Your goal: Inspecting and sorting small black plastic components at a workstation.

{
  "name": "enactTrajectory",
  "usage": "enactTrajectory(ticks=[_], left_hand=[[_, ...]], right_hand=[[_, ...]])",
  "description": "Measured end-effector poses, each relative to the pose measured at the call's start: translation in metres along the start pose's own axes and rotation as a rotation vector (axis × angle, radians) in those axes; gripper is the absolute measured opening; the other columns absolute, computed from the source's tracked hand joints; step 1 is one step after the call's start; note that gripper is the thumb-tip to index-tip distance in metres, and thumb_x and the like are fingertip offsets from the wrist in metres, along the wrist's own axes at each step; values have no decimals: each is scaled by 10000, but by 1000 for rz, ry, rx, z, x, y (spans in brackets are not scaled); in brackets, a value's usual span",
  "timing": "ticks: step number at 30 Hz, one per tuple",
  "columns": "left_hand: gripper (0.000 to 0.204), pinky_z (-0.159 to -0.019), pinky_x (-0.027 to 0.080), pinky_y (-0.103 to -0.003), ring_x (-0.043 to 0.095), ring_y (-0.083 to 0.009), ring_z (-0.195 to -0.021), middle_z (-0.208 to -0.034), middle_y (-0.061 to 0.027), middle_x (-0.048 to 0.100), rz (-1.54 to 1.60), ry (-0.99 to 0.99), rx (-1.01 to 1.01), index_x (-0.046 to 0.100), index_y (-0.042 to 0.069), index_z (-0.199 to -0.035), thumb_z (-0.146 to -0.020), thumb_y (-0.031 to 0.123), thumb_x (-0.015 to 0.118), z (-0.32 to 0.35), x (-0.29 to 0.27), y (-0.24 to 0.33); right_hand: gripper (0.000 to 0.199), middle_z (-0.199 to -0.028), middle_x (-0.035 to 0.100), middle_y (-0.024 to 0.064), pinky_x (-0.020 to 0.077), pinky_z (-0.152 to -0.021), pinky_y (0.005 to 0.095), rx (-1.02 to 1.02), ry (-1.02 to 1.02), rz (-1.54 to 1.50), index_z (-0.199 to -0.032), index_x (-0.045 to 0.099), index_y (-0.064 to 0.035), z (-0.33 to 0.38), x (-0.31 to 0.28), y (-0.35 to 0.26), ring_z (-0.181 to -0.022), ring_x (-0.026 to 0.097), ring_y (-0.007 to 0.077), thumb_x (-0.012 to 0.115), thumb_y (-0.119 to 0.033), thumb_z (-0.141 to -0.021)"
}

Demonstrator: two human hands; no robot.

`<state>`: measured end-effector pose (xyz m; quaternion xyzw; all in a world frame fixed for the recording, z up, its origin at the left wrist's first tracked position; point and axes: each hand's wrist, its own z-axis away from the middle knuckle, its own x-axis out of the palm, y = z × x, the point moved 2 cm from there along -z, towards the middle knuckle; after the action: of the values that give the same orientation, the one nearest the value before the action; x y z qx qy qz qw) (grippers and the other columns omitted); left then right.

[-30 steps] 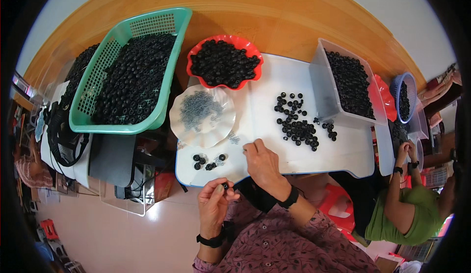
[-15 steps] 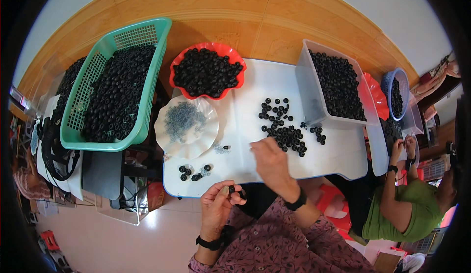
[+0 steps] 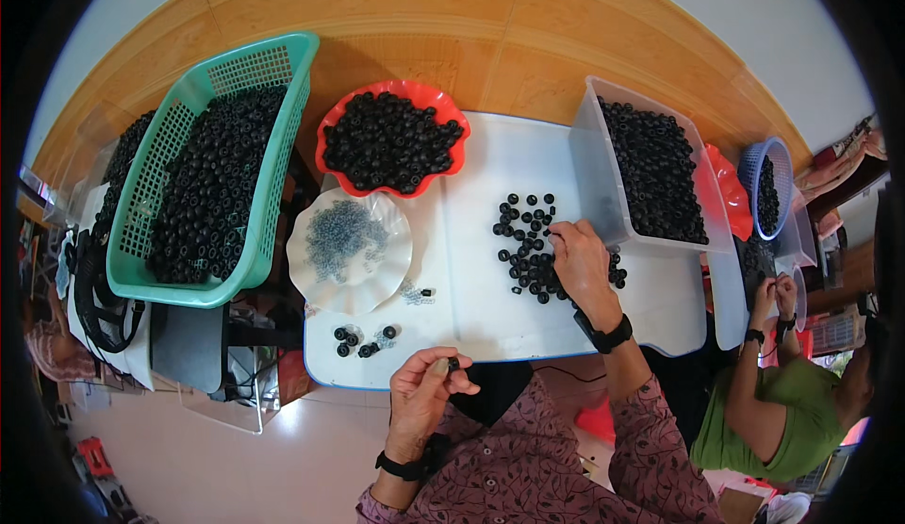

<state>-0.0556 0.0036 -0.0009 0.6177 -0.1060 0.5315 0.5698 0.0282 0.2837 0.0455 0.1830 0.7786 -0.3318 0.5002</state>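
My left hand (image 3: 422, 390) is in front of the table's near edge, its thumb and fingers closed on a small round black piece (image 3: 453, 364). My right hand (image 3: 584, 265) reaches over the loose heap of black pieces (image 3: 534, 268) on the white table (image 3: 476, 307). Its thumb and forefinger are pinched together at the heap's right side; what they grip is too small to make out. Left of the heap, a few black pieces (image 3: 347, 340) lie among small clear rings (image 3: 413, 294). More such rings (image 3: 344, 232) fill the middle of a white wavy-edged dish (image 3: 385, 284).
Behind the dish stands a red wavy bowl (image 3: 459, 161) heaped with black pieces. A green basket (image 3: 269, 213) of them is at the left. At the right are a clear plastic bin (image 3: 600, 189) and a purple basket (image 3: 745, 185). A co-worker in green (image 3: 773, 420) sits far right.
My right hand has moved right and away from me, from above the table's front to the heap. My left hand has stayed nearly in place, still gripping its black piece.
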Motion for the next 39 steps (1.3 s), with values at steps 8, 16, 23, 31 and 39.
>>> enactTrajectory(ticks=[8, 16, 23, 31, 39], left_hand=[[215, -785, 603, -398, 672, -176, -806, -1053, -184, 652, -40, -24, -18, 579, -56, -1142, -993, 63, 480, -4, 5, -2], [210, -777, 601, -395, 651, -178, -791, -1040, -199, 641, -66, -2, -33, 580, -57, -1129, -994, 62, 472, -2, 13, -1], [213, -802, 591, -380, 641, -167, -829, -1049, -177, 639, -12, -39, -15, 577, -53, -1136, -996, 67, 470, -4, 22, -1], [229, -806, 588, -374, 637, -151, -832, -1076, -166, 632, -2, -67, 5, 570, -48, -1161, -1002, 80, 467, -3, 33, -1], [257, -803, 592, -371, 631, -140, -839, -1062, -149, 641, 75, -97, 3, 573, -49, -1187, -1001, 102, 478, 4, 36, 5]], right_hand=[[159, -923, 572, 161, 513, -665, 474, 32, -65, 75, -997, 650, -101, -9, 5, 4, -769, 632, 385, 635, -83, -840], [122, -889, 562, 161, 508, -649, 464, -35, -5, 73, -971, 609, -60, -9, 5, 7, -695, 615, 364, 611, -60, -849], [96, -804, 672, 76, 472, -531, 200, 304, -247, -1028, -936, 620, 38, 33, -34, -38, -676, 663, 115, 654, -30, -877], [127, -870, 659, 62, 484, -560, 206, 246, -376, -1206, -1002, 659, 13, 83, -33, -73, -699, 661, 116, 645, 6, -875], [167, -990, 614, 58, 507, -656, 209, 86, -359, -1144, -1067, 654, 16, 104, -33, -91, -802, 635, 95, 585, 7, -915]])
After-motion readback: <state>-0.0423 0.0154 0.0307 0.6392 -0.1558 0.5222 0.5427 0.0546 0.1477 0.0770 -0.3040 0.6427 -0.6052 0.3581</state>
